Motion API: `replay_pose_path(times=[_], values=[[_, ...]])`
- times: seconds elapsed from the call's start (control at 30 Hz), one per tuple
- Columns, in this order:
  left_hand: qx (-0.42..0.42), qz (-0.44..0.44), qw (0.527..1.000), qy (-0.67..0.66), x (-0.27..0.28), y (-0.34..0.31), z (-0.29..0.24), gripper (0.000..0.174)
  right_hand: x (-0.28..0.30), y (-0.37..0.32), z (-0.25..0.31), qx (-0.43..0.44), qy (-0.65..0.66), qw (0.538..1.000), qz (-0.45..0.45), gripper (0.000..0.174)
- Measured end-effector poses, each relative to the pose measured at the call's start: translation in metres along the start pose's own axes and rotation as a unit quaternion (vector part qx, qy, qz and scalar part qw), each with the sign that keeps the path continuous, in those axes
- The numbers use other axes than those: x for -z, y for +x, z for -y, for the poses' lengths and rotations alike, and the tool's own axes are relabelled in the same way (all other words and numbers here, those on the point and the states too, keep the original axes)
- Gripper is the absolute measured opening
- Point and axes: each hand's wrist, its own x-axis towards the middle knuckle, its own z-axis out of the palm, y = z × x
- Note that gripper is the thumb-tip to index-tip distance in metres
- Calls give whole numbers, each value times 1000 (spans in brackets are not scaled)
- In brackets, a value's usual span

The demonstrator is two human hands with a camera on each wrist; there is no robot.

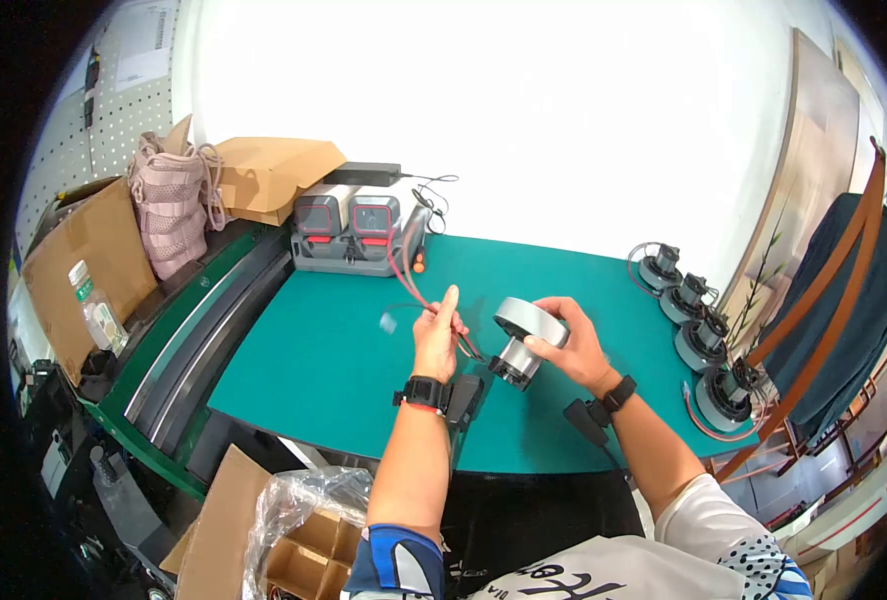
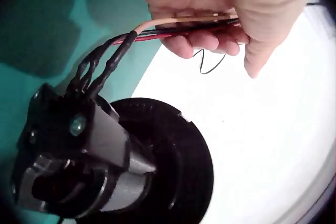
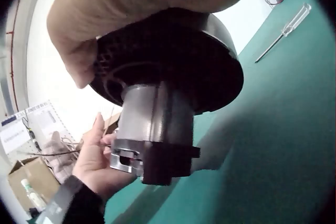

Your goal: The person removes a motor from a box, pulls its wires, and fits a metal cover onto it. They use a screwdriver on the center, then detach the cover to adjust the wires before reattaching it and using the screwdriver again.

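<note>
My right hand grips a motor by its wide, round grey housing. The narrower metal barrel and black end cap point downward, over the green table. Several thin wires in red, black and orange come out of the end cap through dark sleeving. My left hand holds that wire bundle, the fingers curled round it and the thumb sticking up. Beyond the left hand the wires trail toward the back of the table. A small blurred white connector hangs left of the hand.
Several similar motors with wires stand in a row along the table's right edge. A battery charger holding two packs sits at the back left. A clear-handled screwdriver lies on the table. An open carton stands below the front left edge.
</note>
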Motion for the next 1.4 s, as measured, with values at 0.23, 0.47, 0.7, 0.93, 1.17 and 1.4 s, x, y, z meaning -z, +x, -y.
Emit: replay_pose_path(times=[0.23, 0.47, 0.7, 0.93, 1.17, 1.4], values=[[58, 19, 998, 4, 5, 4, 6, 26, 18, -16, -5, 10, -36, 999, 35, 54], [115, 88, 987, 68, 5, 0, 6, 46, 22, -48, -2, 25, -48, 998, 29, 58], [133, 168, 959, 183, 4, 0, 12, 43, 12, -54, -2, -55, 14, 998, -27, 56], [183, 208, 945, 171, -3, -2, 20, 60, 16, -57, -3, -57, 61, 996, -26, 54], [181, 226, 949, 122, -8, -5, 14, 65, 24, -62, -7, -33, 65, 997, -22, 54], [173, 283, 939, 96, -15, -11, 13, 64, 45, -80, 4, -15, 18, 999, 24, 54]])
